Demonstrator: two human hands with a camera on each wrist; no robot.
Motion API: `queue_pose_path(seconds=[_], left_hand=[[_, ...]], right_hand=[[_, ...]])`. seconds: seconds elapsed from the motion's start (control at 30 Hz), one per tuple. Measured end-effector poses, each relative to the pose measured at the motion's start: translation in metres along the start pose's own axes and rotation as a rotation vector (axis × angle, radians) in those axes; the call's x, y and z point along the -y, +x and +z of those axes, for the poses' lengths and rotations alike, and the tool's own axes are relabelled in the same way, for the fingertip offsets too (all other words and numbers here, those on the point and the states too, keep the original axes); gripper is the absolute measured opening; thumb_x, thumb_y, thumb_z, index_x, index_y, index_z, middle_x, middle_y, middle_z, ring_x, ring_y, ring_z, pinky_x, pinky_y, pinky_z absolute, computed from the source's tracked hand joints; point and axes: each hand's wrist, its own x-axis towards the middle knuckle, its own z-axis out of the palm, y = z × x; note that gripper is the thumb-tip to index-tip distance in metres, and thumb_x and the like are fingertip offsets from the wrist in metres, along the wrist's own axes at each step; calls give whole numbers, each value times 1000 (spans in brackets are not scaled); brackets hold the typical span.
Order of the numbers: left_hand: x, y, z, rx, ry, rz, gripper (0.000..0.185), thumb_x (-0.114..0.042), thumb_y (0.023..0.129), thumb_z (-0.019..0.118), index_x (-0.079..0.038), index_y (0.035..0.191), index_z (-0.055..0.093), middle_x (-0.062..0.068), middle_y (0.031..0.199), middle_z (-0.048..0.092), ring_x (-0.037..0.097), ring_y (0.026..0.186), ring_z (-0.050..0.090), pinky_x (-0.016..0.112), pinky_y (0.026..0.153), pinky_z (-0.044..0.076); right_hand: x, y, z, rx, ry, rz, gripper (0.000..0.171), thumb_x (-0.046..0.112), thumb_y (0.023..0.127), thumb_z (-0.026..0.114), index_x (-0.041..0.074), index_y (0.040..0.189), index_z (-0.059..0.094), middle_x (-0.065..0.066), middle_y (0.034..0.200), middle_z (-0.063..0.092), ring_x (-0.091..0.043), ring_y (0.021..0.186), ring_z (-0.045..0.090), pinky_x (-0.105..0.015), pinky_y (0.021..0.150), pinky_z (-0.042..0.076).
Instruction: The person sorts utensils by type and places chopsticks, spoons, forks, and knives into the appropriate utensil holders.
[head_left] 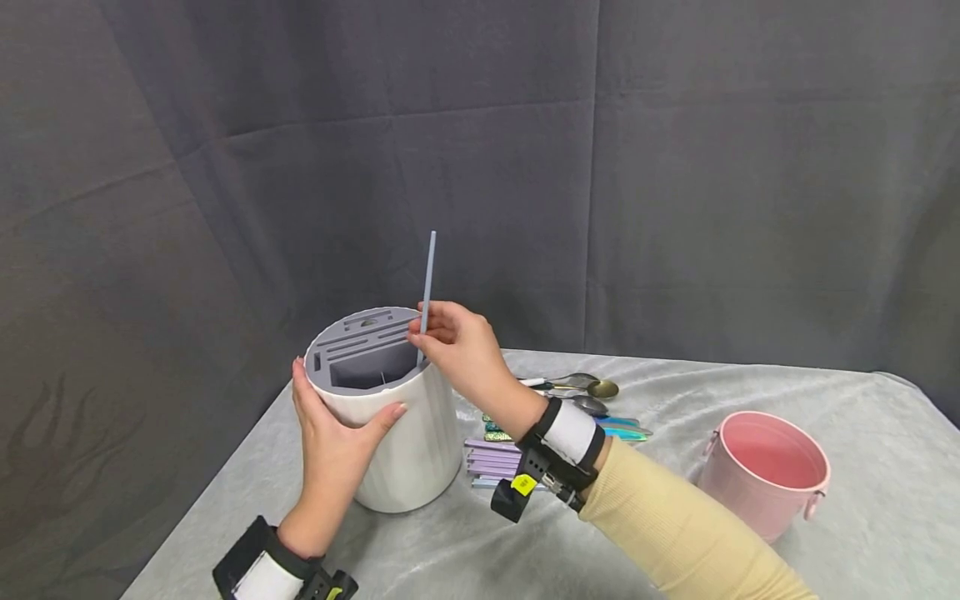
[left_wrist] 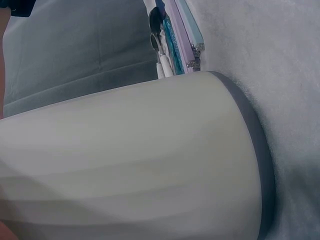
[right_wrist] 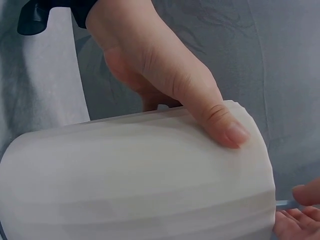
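Observation:
A white, round utensil holder with a grey slotted top stands upright on the table's left part. My left hand grips its near left side, thumb across the front and fingers round the left. At the right of the top, my right hand pinches a slim light blue chopstick between thumb and fingers. The chopstick stands nearly upright, its lower end at the right edge of the large compartment. The right wrist view shows the left thumb on the white wall and a short bit of chopstick.
Right of the holder lie purple chopsticks, glittery green handles, teal-blue cutlery and several spoons, partly hidden by the right forearm. A pink bucket with side handles stands further right. A grey curtain hangs behind the cloth-covered table.

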Motion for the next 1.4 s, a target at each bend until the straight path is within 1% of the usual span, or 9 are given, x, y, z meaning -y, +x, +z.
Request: queue_pose_path(seconds=[0.2, 0.37, 0.53, 0.77, 0.9, 1.03, 1.17, 1.33, 1.4], left_hand=[[-1, 0, 0, 10, -1, 3, 123, -14, 66, 89, 4, 152, 2, 26, 155, 10, 35, 142, 14, 54, 113, 16], [-2, 0, 0, 9, 2, 7, 123, -15, 66, 89, 4, 152, 2, 27, 155, 11, 35, 142, 14, 54, 113, 16], [-3, 2, -1, 8, -4, 9, 123, -17, 67, 89, 4, 152, 2, 27, 155, 10, 34, 142, 14, 52, 113, 15], [-6, 5, -4, 10, -21, 11, 124, -23, 68, 89, 2, 152, 2, 24, 156, 10, 32, 142, 16, 50, 114, 16], [-7, 3, -8, 6, -14, 6, 123, -24, 69, 89, 3, 152, 3, 24, 156, 11, 32, 142, 16, 50, 114, 16], [-6, 3, -12, 5, -11, -3, 122, -24, 69, 88, 2, 152, 3, 23, 156, 10, 32, 142, 16, 50, 114, 16], [-6, 2, -15, 1, -4, -14, 121, -23, 69, 88, 1, 153, 3, 22, 157, 10, 31, 142, 16, 49, 114, 16], [-7, 2, -18, 2, -2, -26, 120, -18, 69, 87, 1, 153, 4, 21, 157, 10, 30, 142, 15, 48, 114, 15], [-7, 2, -19, 3, -2, -28, 120, -17, 69, 87, 0, 153, 3, 21, 157, 11, 30, 142, 16, 48, 114, 16]], right_hand=[[-3, -4, -5, -30, 10, -25, 34, -6, 87, 66, -12, 120, 58, -22, 105, 68, -30, 98, 67, -30, 86, 52], [-5, -13, -15, -44, -3, -24, 40, -7, 87, 66, -12, 126, 55, -23, 110, 67, -31, 102, 66, -31, 88, 51], [-11, -23, -33, -61, -22, 23, 42, -5, 88, 66, -10, 128, 55, -21, 111, 67, -31, 104, 65, -32, 89, 51], [-26, -41, -63, -81, -77, 75, 40, -3, 89, 66, -9, 127, 56, -21, 111, 67, -31, 104, 65, -33, 89, 51], [-34, -53, -75, -80, -114, 101, 37, -2, 89, 66, -9, 124, 58, -21, 110, 67, -31, 104, 64, -32, 88, 51], [-43, -64, -84, -61, -175, 101, 34, -1, 90, 65, -10, 121, 59, -22, 109, 67, -33, 103, 64, -35, 89, 51], [-51, -74, -89, -25, -247, 121, 30, 0, 90, 65, -10, 118, 62, -19, 104, 68, -32, 98, 65, -38, 86, 52], [-65, -83, -91, 45, -356, 153, 20, 1, 90, 66, -7, 108, 66, -16, 100, 69, -29, 94, 65, -40, 84, 52], [-71, -86, -92, 77, -382, 187, 19, 2, 89, 67, -6, 106, 67, -14, 99, 69, -29, 93, 65, -39, 81, 52]])
